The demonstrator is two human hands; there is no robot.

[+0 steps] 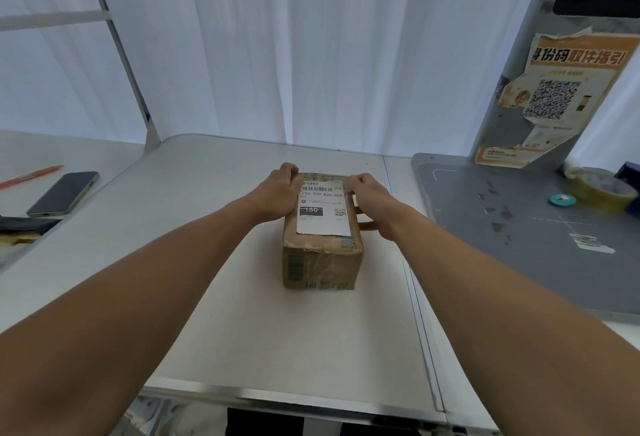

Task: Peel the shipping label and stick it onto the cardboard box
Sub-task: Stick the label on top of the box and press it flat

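Flanking the labelled cardboard box [322, 255] mid-table, left hand [277, 193] and right hand [372, 198].

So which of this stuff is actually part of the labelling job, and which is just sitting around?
Part of the job:
- cardboard box
- shipping label, already on the box top
- left hand and right hand, resting on the box at the label's sides

Just lying about:
- phone
- red pen
- tape roll
- poster
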